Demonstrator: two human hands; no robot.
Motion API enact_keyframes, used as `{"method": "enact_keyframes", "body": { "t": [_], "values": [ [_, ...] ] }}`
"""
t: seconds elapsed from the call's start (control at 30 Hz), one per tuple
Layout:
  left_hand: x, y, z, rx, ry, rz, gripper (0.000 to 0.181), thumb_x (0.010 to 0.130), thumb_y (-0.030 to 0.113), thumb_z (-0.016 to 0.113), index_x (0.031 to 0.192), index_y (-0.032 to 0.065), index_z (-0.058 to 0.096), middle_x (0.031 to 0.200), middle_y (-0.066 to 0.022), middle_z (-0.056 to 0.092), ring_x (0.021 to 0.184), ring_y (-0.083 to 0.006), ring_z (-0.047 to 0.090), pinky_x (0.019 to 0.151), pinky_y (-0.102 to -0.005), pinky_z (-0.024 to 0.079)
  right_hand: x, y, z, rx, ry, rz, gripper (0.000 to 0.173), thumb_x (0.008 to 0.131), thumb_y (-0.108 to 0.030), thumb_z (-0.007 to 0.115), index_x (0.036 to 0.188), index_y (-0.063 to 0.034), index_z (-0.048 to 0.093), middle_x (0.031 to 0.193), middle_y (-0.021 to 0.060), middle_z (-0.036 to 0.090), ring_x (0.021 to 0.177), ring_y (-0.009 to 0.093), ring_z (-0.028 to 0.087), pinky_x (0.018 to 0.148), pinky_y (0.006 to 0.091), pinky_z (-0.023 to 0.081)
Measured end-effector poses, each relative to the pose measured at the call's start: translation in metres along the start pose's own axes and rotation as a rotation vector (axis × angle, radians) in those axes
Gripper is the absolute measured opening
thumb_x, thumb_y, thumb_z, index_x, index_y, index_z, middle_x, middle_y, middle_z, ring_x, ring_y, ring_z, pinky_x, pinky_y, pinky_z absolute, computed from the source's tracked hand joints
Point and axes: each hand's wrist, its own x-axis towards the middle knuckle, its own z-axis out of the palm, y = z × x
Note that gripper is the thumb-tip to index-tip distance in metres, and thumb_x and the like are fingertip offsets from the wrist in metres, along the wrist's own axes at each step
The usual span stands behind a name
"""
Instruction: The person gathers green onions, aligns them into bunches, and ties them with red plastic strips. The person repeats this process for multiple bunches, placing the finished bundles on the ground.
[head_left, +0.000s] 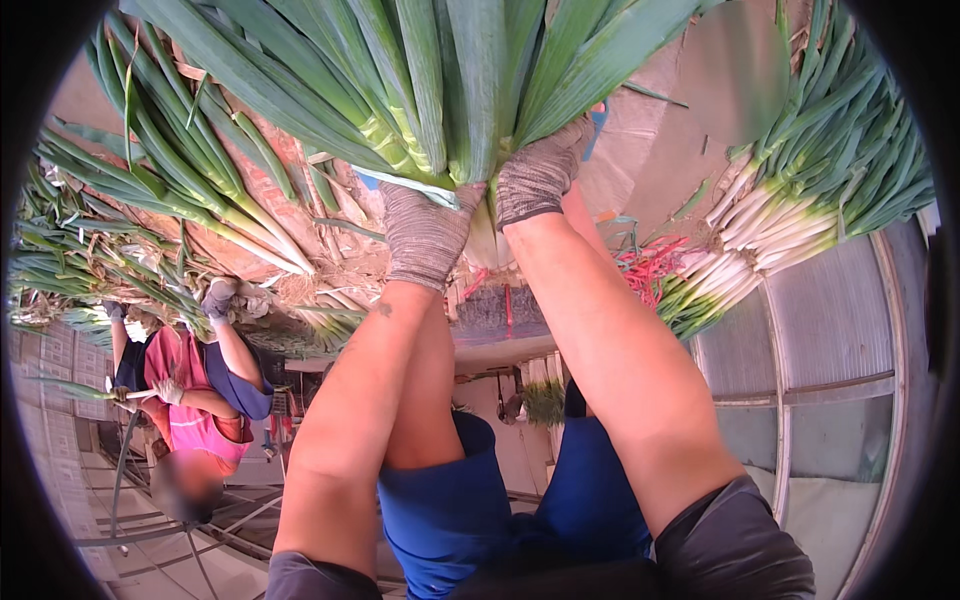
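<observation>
A thick bundle of large green onions (472, 90) stands in front of me, its broad leaves fanning towards the top of the view. My left hand (431, 229), in a grey knitted glove, grips its left side where the leaves meet the stalks. On the opposite side, my right hand (541, 176), gloved the same way, holds the bundle slightly higher. Pale stalks (482, 244) show between my wrists. Red ties (651, 271) lie in a tangle right of the bundle's base. Both sets of fingers are largely hidden by gloves and leaves.
Stacked green onions (787, 202) lie at right, beside a framed translucent panel (832, 322). Loose onions (217, 187) and trimmed leaf scraps (120, 262) cover the ground at left. A co-worker in a pink vest (199, 427) handles an onion behind on the left; another gloved hand (219, 296) is nearby.
</observation>
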Motion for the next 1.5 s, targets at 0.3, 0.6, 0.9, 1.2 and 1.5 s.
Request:
{"method": "enact_keyframes", "body": {
  "t": [0.3, 0.6, 0.9, 1.2, 1.5],
  "values": [
    [-0.005, 0.009, 0.011, -0.527, 0.022, -0.16, 0.126, 0.071, 0.011, 0.086, 0.151, 0.0, -0.01, 0.151, -0.0163, 0.026, 0.135, -0.0257, 0.033, 0.115, -0.0352, 0.024, 0.033, -0.051, -0.009, -0.221, -0.205, -0.84, 0.075, 0.096, -0.04, 0.051, 0.143, 0.0118, 0.023, 0.14, 0.0319, 0.038, 0.132, 0.044, 0.035, 0.112, 0.0454, 0.027],
    [0.015, 0.015, 0.015, 0.054, 0.108, -0.111, 0.09, 0.072, 0.016, 0.085, 0.138, -0.0075, 0.029, 0.129, -0.021, 0.05, 0.115, -0.0303, 0.051, 0.104, -0.0379, 0.037, 0.047, -0.064, 0.028, -0.683, 0.069, -0.861, 0.078, 0.092, -0.039, 0.057, 0.145, 0.0099, 0.027, 0.149, 0.0284, 0.033, 0.14, 0.039, 0.03, 0.116, 0.0488, 0.021],
    [-0.001, 0.043, 0.001, -0.231, 0.205, -0.115, 0.121, 0.069, 0.013, 0.087, 0.15, -0.0083, 0.001, 0.148, -0.0215, 0.029, 0.133, -0.029, 0.035, 0.115, -0.0353, 0.023, 0.041, -0.149, 0.022, -0.511, -0.235, -0.948, 0.096, 0.088, -0.049, 0.062, 0.145, 0.0142, 0.018, 0.148, 0.0354, 0.027, 0.138, 0.048, 0.027, 0.117, 0.0487, 0.018],
    [0.045, 0.052, 0.014, 0.197, 0.364, -0.121, 0.123, 0.061, 0.037, 0.092, 0.144, -0.0135, 0.017, 0.143, -0.0309, 0.035, 0.135, -0.041, 0.033, 0.115, -0.0429, 0.025, 0.033, -0.158, 0.075, -0.716, 0.122, -0.93, 0.103, 0.084, -0.062, 0.057, 0.147, 0.0109, 0.02, 0.153, 0.0287, 0.025, 0.145, 0.038, 0.02, 0.118, 0.0499, 0.013],
    [0.036, 0.046, 0.008, 0.235, 0.327, -0.152, 0.13, 0.057, 0.038, 0.093, 0.149, -0.0091, 0.014, 0.15, -0.0294, 0.028, 0.14, -0.0412, 0.028, 0.118, -0.0437, 0.022, 0.077, -0.149, -0.028, -0.225, -0.166, -0.707, 0.09, 0.09, -0.049, 0.06, 0.146, 0.009, 0.021, 0.147, 0.0333, 0.031, 0.138, 0.044, 0.031, 0.115, 0.0488, 0.024]
  ]
}}
